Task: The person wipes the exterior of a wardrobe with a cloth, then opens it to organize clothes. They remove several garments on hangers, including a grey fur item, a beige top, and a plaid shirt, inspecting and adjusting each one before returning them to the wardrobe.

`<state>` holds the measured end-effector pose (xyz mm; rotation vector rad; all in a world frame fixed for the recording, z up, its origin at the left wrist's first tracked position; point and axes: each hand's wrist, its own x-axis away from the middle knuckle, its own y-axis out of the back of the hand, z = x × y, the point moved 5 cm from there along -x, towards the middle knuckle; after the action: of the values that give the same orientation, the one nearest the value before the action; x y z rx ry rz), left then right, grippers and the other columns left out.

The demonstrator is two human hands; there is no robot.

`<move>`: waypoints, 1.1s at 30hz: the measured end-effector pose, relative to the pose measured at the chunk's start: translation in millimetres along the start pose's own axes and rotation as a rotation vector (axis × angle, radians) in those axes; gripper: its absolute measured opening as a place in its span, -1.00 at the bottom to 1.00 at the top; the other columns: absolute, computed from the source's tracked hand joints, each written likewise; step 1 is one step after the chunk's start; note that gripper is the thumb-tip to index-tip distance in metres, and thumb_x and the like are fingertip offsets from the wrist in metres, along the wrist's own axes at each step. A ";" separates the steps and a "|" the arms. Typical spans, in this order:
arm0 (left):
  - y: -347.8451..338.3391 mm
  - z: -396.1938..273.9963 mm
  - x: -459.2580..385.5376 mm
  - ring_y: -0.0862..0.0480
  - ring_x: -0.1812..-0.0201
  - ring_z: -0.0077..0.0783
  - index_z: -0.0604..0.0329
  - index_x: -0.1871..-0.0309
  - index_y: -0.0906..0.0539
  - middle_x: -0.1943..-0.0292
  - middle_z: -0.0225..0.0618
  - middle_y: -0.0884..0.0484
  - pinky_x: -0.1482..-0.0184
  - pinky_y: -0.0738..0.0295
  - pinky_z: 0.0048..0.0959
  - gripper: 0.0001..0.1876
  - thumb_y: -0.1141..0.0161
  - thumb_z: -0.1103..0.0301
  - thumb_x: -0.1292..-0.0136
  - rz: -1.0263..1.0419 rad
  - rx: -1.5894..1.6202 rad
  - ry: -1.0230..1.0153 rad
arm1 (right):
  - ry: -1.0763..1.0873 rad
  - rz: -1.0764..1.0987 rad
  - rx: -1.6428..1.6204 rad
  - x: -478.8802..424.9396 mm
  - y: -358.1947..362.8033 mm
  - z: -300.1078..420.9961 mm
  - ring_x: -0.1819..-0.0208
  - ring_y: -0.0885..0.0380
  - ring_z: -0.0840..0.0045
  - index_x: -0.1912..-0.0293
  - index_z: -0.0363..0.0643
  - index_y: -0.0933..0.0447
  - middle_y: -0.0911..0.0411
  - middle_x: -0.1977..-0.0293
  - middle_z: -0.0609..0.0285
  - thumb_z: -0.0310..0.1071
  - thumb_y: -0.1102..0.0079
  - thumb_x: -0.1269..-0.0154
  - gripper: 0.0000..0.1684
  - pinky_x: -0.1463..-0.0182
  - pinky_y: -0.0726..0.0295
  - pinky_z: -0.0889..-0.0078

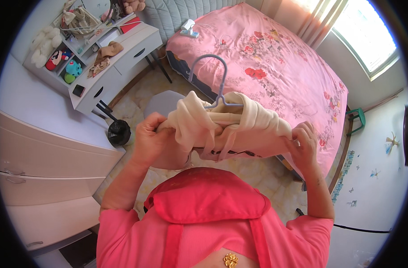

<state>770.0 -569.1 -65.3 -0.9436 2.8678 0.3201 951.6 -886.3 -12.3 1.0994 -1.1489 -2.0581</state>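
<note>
A cream hooded sweatshirt (257,137) with drawstrings and a dark print hangs spread in front of me. Pinched in my left hand (152,139) is its shoulder on the left side of the view. My right hand (302,144) grips the opposite shoulder. A grey-blue plastic clothes hanger (221,85) sits in the neck opening, its hook standing up above the hood and its arms partly hidden by the fabric. Neither hand touches the visible part of the hanger.
Beyond the sweatshirt is a bed with a pink floral sheet (284,67). A white dressing table (123,63) stands at upper left, a grey stool (163,102) near it. Beige cabinets (49,147) line the left; a green stool (357,120) is far right.
</note>
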 end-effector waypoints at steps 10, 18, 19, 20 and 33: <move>2.8 -1.4 -5.7 -0.39 0.40 -0.76 0.25 0.38 -0.55 0.50 -0.55 -0.50 0.37 -0.36 -0.67 -0.89 -0.26 0.61 -0.04 0.050 -0.055 -0.099 | 0.075 0.015 -0.357 0.5 -18.1 -28.0 0.10 -0.41 0.34 0.21 -0.24 -0.54 -0.42 0.18 0.15 -0.60 -0.18 -0.03 -0.75 0.04 -0.41 0.37; 3.4 -9.3 -8.7 -0.39 0.43 -0.75 0.23 0.39 -0.55 0.54 -0.52 -0.48 0.39 -0.36 -0.66 -0.87 -0.25 0.62 0.00 0.017 -0.156 -0.203 | -0.368 -0.024 -0.751 -9.3 -48.2 -36.0 0.29 -0.42 0.57 0.33 -0.28 -0.42 -0.39 0.30 0.19 -0.65 -0.15 -0.05 -0.84 0.25 -0.42 0.55; 5.5 -6.1 -8.7 -0.39 0.43 -0.75 0.23 0.39 -0.55 0.54 -0.52 -0.47 0.39 -0.36 -0.66 -0.87 -0.25 0.62 0.00 0.004 -0.140 -0.184 | -0.350 0.024 -0.627 -12.6 -48.2 -37.3 0.32 -0.43 0.55 0.31 -0.27 -0.43 -0.41 0.32 0.20 -0.61 -0.18 -0.06 -0.83 0.26 -0.43 0.54; 8.8 -2.2 -8.6 -0.39 0.43 -0.75 0.24 0.39 -0.55 0.54 -0.53 -0.47 0.39 -0.36 -0.66 -0.87 -0.25 0.62 0.01 -0.008 -0.125 -0.165 | -0.332 0.070 -0.502 -17.8 -47.2 -40.8 0.35 -0.43 0.54 0.29 -0.26 -0.44 -0.43 0.33 0.22 -0.56 -0.22 -0.07 -0.82 0.26 -0.43 0.53; 46.4 28.7 -7.5 -0.41 0.41 -0.78 0.24 0.41 -0.54 0.50 -0.57 -0.52 0.35 -0.38 -0.71 -0.87 -0.24 0.66 -0.01 -0.128 -0.031 -0.040 | -0.393 0.314 -1.264 -3.2 -37.5 -41.7 0.11 -0.46 0.69 0.11 -0.26 -0.55 -0.44 0.24 0.37 -0.66 -0.16 -0.17 -0.73 0.02 -0.44 0.64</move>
<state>749.3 -521.7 -84.3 -1.1066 2.7579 0.3678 986.5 -883.3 -56.3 -0.0970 0.0176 -2.1398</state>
